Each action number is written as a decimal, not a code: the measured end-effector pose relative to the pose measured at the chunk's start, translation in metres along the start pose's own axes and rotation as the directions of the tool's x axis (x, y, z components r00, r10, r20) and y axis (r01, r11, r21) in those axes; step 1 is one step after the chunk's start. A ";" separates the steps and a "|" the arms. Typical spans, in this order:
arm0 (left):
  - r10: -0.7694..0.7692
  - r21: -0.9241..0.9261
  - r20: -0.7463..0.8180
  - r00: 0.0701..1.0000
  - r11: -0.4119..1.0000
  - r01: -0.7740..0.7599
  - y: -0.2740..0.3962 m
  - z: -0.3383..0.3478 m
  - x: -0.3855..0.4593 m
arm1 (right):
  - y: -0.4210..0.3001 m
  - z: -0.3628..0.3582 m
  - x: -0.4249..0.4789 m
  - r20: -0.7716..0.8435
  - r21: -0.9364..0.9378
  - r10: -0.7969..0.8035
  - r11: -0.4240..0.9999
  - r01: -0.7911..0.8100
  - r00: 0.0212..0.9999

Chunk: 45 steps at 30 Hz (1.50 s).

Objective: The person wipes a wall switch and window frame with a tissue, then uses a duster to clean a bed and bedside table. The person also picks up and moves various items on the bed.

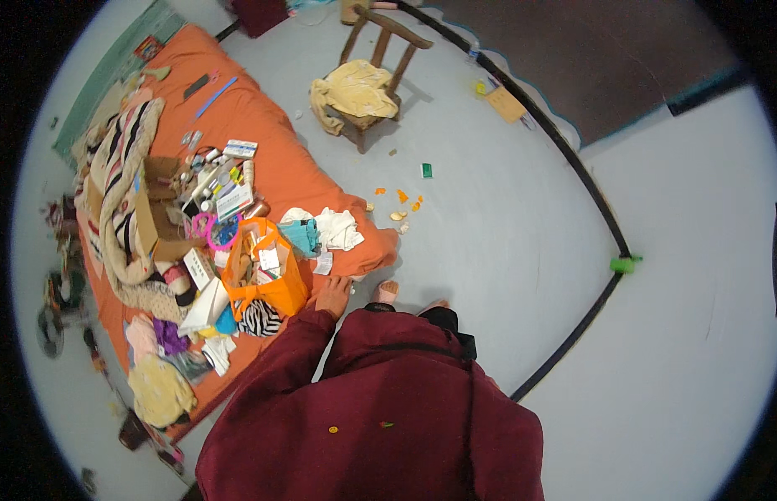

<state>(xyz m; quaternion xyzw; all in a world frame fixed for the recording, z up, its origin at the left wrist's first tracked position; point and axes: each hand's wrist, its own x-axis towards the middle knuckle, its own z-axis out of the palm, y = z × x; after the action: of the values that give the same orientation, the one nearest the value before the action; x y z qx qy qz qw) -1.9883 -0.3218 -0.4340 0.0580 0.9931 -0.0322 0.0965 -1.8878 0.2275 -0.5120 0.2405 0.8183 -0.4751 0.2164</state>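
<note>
My left hand (334, 297) rests at the edge of a bed with an orange sheet (288, 150), its fingers pointing forward and nothing seen in them. Just left of it stands an orange tote bag (287, 289) with small boxes and papers inside. A zebra-striped cloth (259, 318) lies below the bag. Beyond my hand are a folded teal cloth (302, 237), a crumpled white cloth (338, 229) and a white paper (324, 263). An open cardboard box (148, 213) stands among bottles, small boxes and a pink-rimmed item (223, 232). My right hand is out of view.
A wooden chair (381, 47) with a yellow garment (357, 87) on its seat stands on the floor ahead. Orange peels (402, 196), crumpled scraps and a green packet (427, 170) lie on the floor. A striped blanket (122, 169) is heaped along the bed's far side.
</note>
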 end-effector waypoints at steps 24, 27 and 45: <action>-0.964 -0.274 0.247 -0.099 -0.167 0.947 0.059 0.005 -0.049 | -0.282 -0.194 0.320 0.237 -0.148 0.051 0.989 -0.016 0.970; -0.941 -0.309 0.257 -0.221 -0.296 0.904 0.044 -0.004 -0.044 | -0.289 -0.178 0.321 0.324 -0.145 0.077 0.989 -0.031 0.943; -0.930 -0.370 0.253 0.268 0.163 0.915 0.043 0.032 0.018 | -0.292 -0.125 0.311 0.328 -0.281 0.065 0.959 0.031 0.942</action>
<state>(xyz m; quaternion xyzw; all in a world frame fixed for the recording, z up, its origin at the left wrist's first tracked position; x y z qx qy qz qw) -1.9947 -0.2801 -0.4710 -0.5782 0.8011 0.1460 0.0513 -2.3244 0.2703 -0.4401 0.1301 0.8269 -0.3855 0.3883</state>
